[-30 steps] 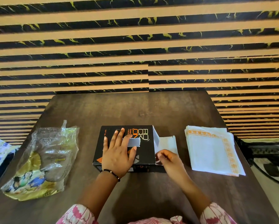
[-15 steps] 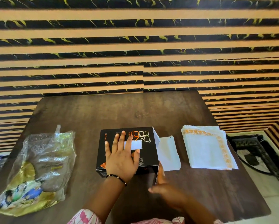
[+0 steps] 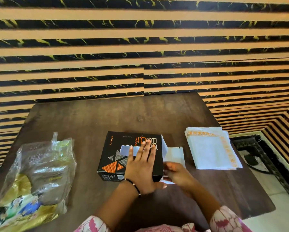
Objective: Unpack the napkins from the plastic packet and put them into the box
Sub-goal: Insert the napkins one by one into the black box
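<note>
My left hand (image 3: 141, 166) lay flat on top of the black box (image 3: 117, 158), fingers straight and spread, pressing the lid down; a dark bead bracelet (image 3: 133, 185) circled that wrist. The box sat at the middle of the brown surface (image 3: 90, 121), with orange triangles printed on its lid and a pale strip of tape (image 3: 126, 150) running under my fingertips. Its white end flap (image 3: 174, 155) stood open at 3 o'clock of the box, lying on the surface.

My right hand (image 3: 177, 173) was at the box's open end, at about 4 o'clock of the lid, fingers curled near the flap's lower edge. It was blurred, so I could not tell whether it held the flap or anything else.

The napkins (image 3: 210, 150), white with an orange border, lay in a folded stack at 3 o'clock of the box, just past the flap and apart from it. The plastic packet (image 3: 38, 174) lay crumpled at 9 o'clock, well apart from the box, clear on top and yellow printed below. Pink patterned sleeves (image 3: 224, 220) showed at 6 o'clock.
</note>
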### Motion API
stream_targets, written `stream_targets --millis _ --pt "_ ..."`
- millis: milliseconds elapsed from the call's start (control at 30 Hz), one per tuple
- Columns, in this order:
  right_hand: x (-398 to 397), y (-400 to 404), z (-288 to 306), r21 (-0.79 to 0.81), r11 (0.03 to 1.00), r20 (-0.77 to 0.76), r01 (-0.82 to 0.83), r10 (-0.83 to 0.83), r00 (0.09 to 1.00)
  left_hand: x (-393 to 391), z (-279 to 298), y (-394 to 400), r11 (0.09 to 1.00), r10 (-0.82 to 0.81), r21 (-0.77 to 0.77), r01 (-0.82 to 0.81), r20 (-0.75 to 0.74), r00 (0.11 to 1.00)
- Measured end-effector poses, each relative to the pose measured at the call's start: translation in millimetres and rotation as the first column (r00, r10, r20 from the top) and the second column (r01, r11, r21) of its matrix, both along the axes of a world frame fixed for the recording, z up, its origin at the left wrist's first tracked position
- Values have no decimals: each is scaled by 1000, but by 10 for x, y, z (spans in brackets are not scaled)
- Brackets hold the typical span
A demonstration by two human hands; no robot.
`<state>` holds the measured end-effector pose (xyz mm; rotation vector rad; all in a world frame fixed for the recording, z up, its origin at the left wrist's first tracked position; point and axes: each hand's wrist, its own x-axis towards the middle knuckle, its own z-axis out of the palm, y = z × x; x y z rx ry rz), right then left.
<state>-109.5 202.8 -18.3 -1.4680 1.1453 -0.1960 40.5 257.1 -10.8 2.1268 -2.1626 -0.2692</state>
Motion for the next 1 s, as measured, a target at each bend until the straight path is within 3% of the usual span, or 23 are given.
stream_targets --millis 100,333,700,1000 --pt "84 -256 37 107 987 64 118 -125 990 -4 -1 3 1000 -13 -3 13 10 1000" --pt "433 -568 132 117 955 216 271 -291 932 -28 -24 6 999 8 -40 -9 -14 1000" --pt "714 -576 -18 139 926 152 352 -371 916 -53 -18 -6 998 54 -33 -54 -10 998" --pt "712 -705 100 2 969 76 246 -246 966 -69 5 -145 997 71 -19 -70 28 997"
